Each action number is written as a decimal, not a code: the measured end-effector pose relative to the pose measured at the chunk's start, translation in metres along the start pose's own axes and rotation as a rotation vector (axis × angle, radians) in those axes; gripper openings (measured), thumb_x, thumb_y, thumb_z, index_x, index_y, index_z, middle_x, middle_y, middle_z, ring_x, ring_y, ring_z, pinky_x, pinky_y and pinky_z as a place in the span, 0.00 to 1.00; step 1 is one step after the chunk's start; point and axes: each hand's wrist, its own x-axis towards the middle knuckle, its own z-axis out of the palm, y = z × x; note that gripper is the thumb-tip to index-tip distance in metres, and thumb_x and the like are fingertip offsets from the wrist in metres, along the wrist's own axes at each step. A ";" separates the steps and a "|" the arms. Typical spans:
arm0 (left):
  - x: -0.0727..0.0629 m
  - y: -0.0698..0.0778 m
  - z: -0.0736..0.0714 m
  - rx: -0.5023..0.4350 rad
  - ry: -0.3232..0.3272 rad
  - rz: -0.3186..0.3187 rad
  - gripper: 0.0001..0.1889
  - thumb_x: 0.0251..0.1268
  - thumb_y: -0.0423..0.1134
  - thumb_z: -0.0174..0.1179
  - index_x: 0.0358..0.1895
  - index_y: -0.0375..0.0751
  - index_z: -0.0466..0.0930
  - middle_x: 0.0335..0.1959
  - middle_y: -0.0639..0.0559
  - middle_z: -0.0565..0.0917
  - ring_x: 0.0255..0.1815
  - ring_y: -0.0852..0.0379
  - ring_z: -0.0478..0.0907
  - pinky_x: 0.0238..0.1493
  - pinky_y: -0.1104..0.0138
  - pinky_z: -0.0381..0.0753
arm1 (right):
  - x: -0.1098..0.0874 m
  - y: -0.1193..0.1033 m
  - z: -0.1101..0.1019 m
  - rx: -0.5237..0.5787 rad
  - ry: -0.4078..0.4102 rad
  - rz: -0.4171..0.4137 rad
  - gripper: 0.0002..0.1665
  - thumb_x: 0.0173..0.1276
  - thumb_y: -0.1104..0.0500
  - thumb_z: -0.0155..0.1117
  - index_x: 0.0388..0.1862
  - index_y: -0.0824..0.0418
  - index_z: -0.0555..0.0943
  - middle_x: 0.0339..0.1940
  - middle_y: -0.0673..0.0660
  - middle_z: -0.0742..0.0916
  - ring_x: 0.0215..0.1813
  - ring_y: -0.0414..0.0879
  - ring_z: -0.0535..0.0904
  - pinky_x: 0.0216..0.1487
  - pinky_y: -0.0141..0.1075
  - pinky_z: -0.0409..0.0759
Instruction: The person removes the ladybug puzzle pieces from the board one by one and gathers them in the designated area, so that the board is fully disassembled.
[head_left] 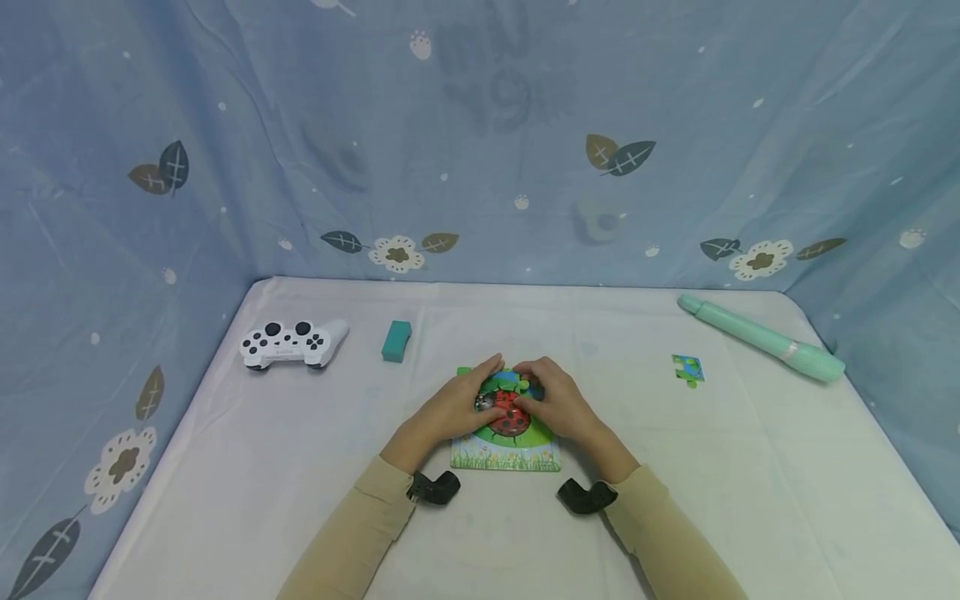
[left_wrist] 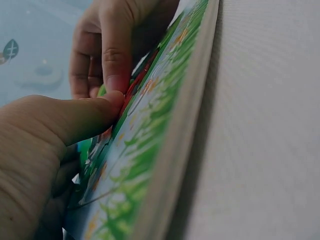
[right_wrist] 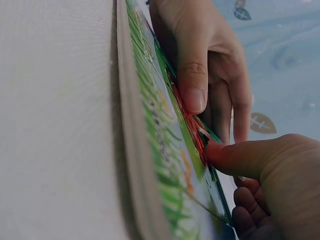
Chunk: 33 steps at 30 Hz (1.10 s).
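A jigsaw puzzle [head_left: 506,458] with a red ladybug and a grassy border lies on the white table. My left hand [head_left: 450,408] holds its left side, thumb on the ladybug picture and fingers reaching to the far edge. Opposite it, my right hand [head_left: 561,404] grips the upper right part with curled fingers, its thumb also on the ladybug. In the left wrist view the two thumbs nearly meet over the puzzle [left_wrist: 135,175]. The fingers cover the puzzle's upper right corner, so whether a separate piece is under them cannot be told.
A loose puzzle piece [head_left: 688,369] lies to the right, below a mint-green tube-shaped object [head_left: 765,337]. On the left are a white game controller [head_left: 292,344] and a small teal block [head_left: 397,341]. A blue patterned cloth [head_left: 510,167] hangs behind the table.
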 end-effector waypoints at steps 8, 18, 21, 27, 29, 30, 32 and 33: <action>0.000 0.000 0.001 -0.029 0.002 -0.003 0.41 0.62 0.51 0.62 0.74 0.42 0.53 0.71 0.46 0.66 0.70 0.48 0.64 0.68 0.55 0.67 | -0.002 0.000 -0.008 0.020 -0.017 0.041 0.26 0.59 0.62 0.70 0.57 0.63 0.76 0.44 0.56 0.79 0.45 0.47 0.76 0.47 0.43 0.79; 0.000 -0.001 0.002 -0.037 0.006 0.027 0.35 0.62 0.50 0.62 0.70 0.42 0.63 0.71 0.47 0.65 0.73 0.48 0.60 0.70 0.53 0.64 | -0.005 0.007 -0.035 0.039 -0.066 0.198 0.26 0.60 0.61 0.69 0.57 0.62 0.76 0.49 0.57 0.80 0.50 0.50 0.76 0.55 0.45 0.77; -0.001 0.001 0.001 -0.026 0.000 0.024 0.35 0.62 0.50 0.62 0.70 0.42 0.63 0.72 0.47 0.64 0.73 0.47 0.60 0.70 0.52 0.63 | -0.008 0.014 -0.044 0.036 -0.039 0.210 0.26 0.60 0.61 0.69 0.58 0.63 0.76 0.48 0.58 0.79 0.50 0.51 0.76 0.55 0.46 0.77; -0.001 0.002 0.000 -0.006 -0.007 0.029 0.36 0.62 0.50 0.62 0.71 0.41 0.63 0.72 0.46 0.64 0.73 0.46 0.60 0.70 0.51 0.63 | -0.016 0.034 -0.063 0.035 -0.002 0.251 0.27 0.61 0.60 0.68 0.59 0.63 0.75 0.47 0.60 0.79 0.52 0.55 0.76 0.55 0.49 0.77; -0.001 0.002 0.001 -0.009 -0.005 0.032 0.35 0.62 0.50 0.62 0.70 0.41 0.63 0.71 0.45 0.64 0.72 0.46 0.60 0.70 0.51 0.64 | -0.019 0.041 -0.069 0.026 0.001 0.270 0.27 0.61 0.60 0.68 0.60 0.63 0.75 0.48 0.60 0.79 0.53 0.56 0.76 0.56 0.50 0.76; -0.001 0.001 0.001 -0.009 -0.005 0.033 0.35 0.62 0.50 0.62 0.70 0.41 0.63 0.71 0.45 0.64 0.73 0.46 0.60 0.70 0.51 0.64 | -0.021 0.045 -0.073 0.025 0.002 0.280 0.27 0.61 0.60 0.68 0.60 0.63 0.75 0.48 0.61 0.79 0.53 0.56 0.76 0.56 0.51 0.76; -0.001 0.000 0.002 -0.003 -0.004 0.031 0.36 0.62 0.50 0.62 0.71 0.41 0.63 0.72 0.46 0.64 0.73 0.46 0.60 0.70 0.51 0.64 | -0.024 0.052 -0.080 0.012 0.000 0.296 0.28 0.62 0.59 0.67 0.61 0.63 0.74 0.48 0.61 0.79 0.54 0.57 0.76 0.56 0.51 0.75; -0.001 0.000 0.002 -0.001 -0.002 0.032 0.36 0.62 0.50 0.62 0.71 0.41 0.63 0.72 0.46 0.64 0.73 0.47 0.60 0.70 0.51 0.64 | -0.026 0.055 -0.084 0.006 0.000 0.301 0.28 0.62 0.59 0.67 0.61 0.64 0.74 0.48 0.62 0.79 0.54 0.58 0.75 0.56 0.52 0.75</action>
